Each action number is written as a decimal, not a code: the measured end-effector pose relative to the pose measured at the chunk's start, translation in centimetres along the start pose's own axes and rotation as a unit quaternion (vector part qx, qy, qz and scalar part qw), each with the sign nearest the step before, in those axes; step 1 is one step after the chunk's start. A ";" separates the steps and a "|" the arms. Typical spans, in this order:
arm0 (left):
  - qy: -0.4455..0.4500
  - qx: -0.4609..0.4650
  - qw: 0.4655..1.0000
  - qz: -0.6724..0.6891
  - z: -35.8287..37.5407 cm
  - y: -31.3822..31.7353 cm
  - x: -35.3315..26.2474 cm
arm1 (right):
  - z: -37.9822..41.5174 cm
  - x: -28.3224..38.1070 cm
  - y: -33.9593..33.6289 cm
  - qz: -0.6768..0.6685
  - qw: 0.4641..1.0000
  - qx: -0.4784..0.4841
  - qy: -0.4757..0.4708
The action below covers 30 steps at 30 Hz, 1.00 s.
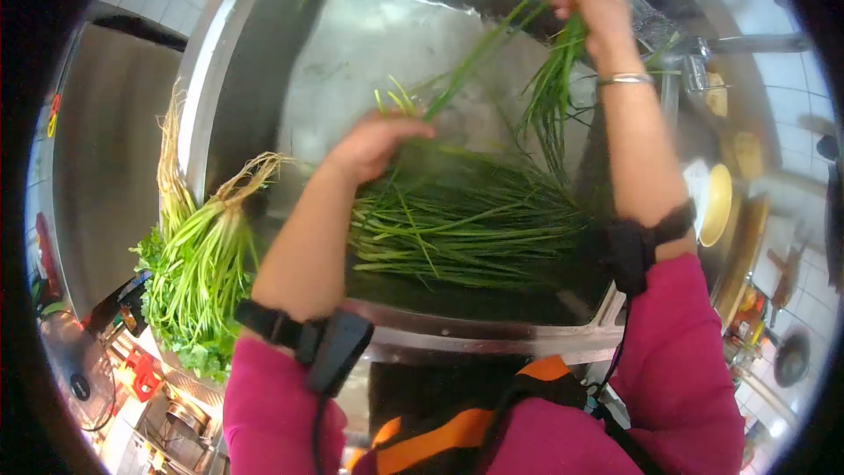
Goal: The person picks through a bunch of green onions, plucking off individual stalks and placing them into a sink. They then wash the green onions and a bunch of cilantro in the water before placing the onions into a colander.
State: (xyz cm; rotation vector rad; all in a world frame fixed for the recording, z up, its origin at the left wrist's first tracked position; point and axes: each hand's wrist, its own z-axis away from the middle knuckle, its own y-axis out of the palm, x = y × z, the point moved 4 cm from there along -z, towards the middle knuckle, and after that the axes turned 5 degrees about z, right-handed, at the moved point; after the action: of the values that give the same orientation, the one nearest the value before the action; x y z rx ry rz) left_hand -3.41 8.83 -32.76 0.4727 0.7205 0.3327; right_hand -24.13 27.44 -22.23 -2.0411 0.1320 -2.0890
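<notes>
Metal sink [519,332] fills the middle of the view, a person's bare forearms reaching into it from below. Right hand [600,18] raised at the far right of the basin, fingers clamped on a bunch of green stalks [556,79]; pale ends stick up above the fist, long thin leaves hang toward the basin floor. A few strands slant from this bunch down toward the left hand [374,148], which is lower, near mid-basin, smeared by motion. Its fingers look closed on a smaller clump [397,101], yellowish tips poking out above the knuckles; exact grip blurred. Beneath and between the hands, a broad heap of loose greens [466,233] lies in the near part of the sink, mostly crosswise, some stems crossing others. Left side: rooted leafy bunches [211,251] rest by the sink's edge, stringy tan roots uppermost, one tangle reaching over the rim, leaves spread below. Silvery bangle [626,78] on the right wrist; black strapped devices on the left forearm [338,352] and right forearm [629,255]. Magenta sleeves pushed up, dark apron with orange bands [545,369]. Yellow bowl [716,206] beyond the sink, just right of the right forearm.
</notes>
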 end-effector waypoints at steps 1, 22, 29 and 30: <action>0.015 -0.021 0.999 -0.021 0.0 -0.2 0.0 | -0.2 1.7 -1.6 0.045 0.998 -0.035 -0.023; 0.040 0.046 0.998 -0.035 0.6 1.0 -0.3 | 8.2 -5.0 10.5 0.484 0.809 0.323 -0.078; -0.012 0.076 0.997 0.024 0.3 0.3 0.1 | 0.9 -2.8 -0.6 0.638 0.765 0.086 -0.005; -0.007 0.075 0.997 0.026 0.5 0.5 -0.2 | 1.1 -0.9 -1.4 0.639 0.766 0.051 -0.052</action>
State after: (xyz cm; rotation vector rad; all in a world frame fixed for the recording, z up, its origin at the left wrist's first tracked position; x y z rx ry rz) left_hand -3.29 9.01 -32.11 0.6370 0.7224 0.3254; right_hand -23.13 29.08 -22.75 -1.2510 1.0216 -1.0319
